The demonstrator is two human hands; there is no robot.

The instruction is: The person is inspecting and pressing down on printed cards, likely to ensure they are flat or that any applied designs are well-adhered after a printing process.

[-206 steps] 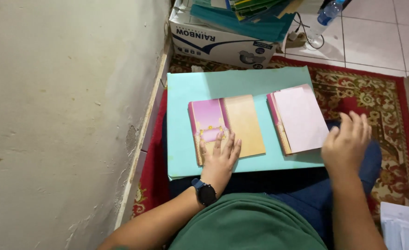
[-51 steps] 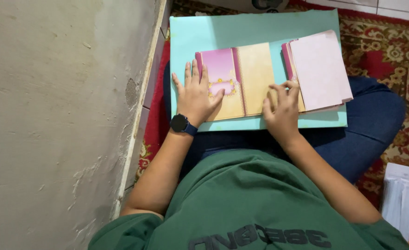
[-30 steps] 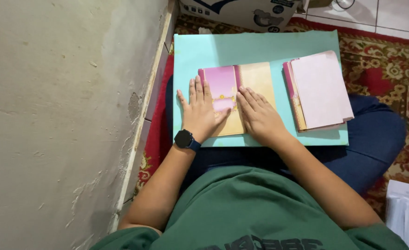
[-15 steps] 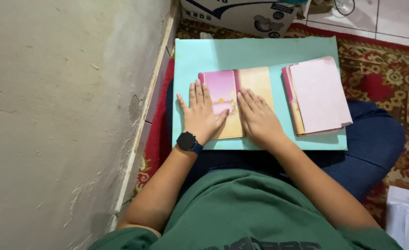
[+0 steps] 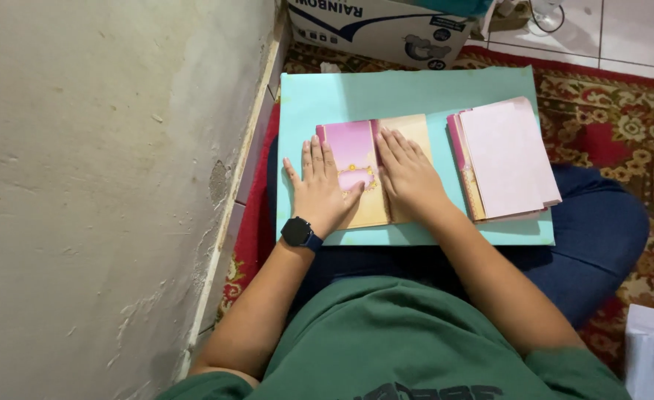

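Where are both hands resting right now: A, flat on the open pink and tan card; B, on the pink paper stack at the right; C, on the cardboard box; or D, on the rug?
A: the left hand and right hand lie flat, side by side, on the card.

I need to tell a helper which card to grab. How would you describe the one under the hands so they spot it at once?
Find the turquoise board across the person's lap. Two paper items lie on it; take the open card nearer the wall, with both the left hand and right hand flat on it. Unlike the pale pink stack beside it, it lies open, with a pink half and a tan half.
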